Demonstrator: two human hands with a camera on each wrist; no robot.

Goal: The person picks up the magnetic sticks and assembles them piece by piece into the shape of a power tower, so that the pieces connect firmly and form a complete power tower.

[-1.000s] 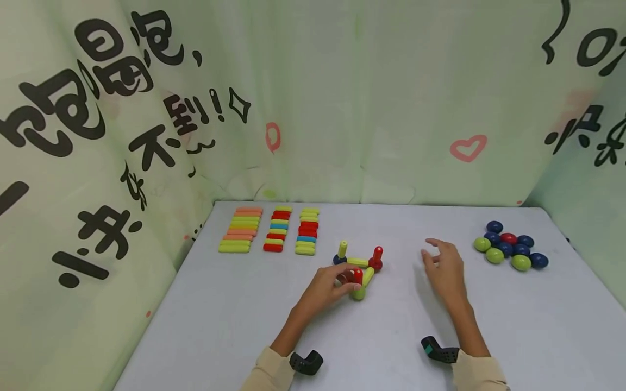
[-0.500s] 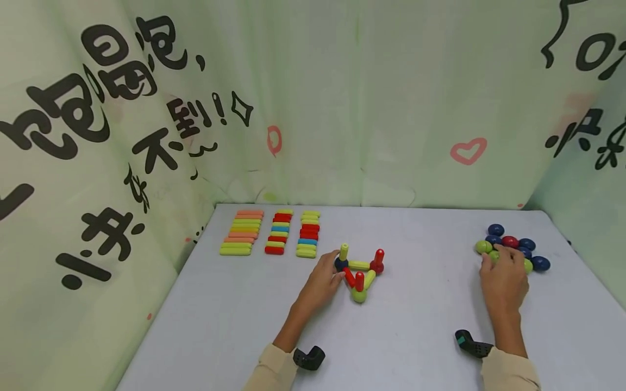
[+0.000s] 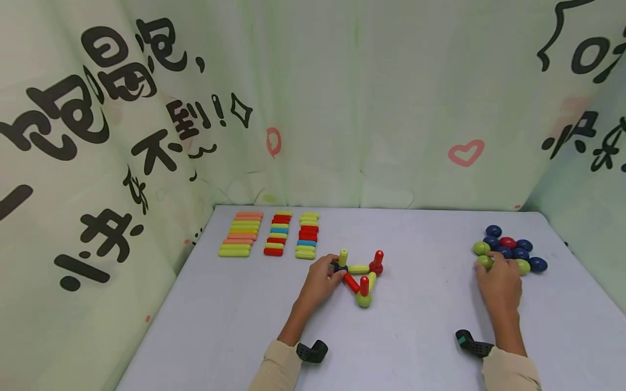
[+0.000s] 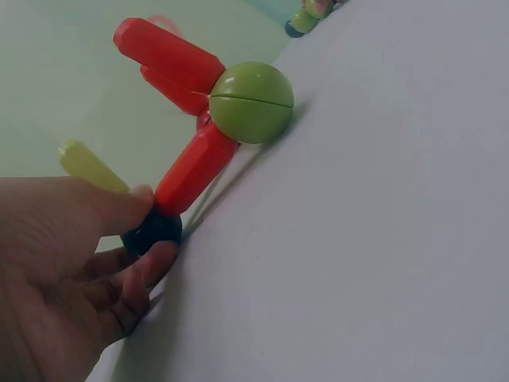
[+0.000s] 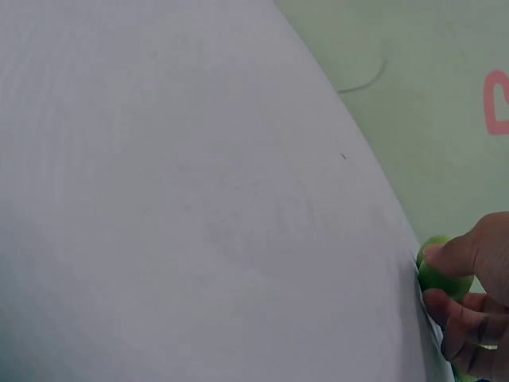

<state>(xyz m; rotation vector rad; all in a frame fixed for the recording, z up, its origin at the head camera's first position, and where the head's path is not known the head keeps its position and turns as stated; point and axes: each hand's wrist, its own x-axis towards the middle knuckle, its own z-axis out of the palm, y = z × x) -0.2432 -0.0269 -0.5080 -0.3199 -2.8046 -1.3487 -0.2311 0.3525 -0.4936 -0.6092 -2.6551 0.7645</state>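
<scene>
A triangular frame of balls and sticks lies mid-table: a blue ball (image 4: 155,232), a red ball (image 3: 376,267) and a green ball (image 3: 363,300), joined by a red stick (image 3: 351,283) and two yellow-green ones. From each corner ball a short stick stands up, yellow-green on the blue, red on the others. My left hand (image 3: 319,279) pinches the blue corner ball between thumb and fingers. Over at the group of loose balls, my right hand (image 3: 501,285) grips a loose green ball (image 5: 445,280) at its near left side, thumb and fingers around it.
Several blue, green and red balls (image 3: 522,245) cluster at the table's right. Three columns of coloured sticks lie back left: an orange and yellow-green one (image 3: 244,228), then two mixed ones (image 3: 277,233) (image 3: 307,239). A printed curtain (image 3: 362,108) hangs behind the white table (image 3: 411,336).
My right hand has gone right to the loose balls and taken hold of a green one. My left hand has shifted from the green corner to the blue corner; the green corner has swung slightly right.
</scene>
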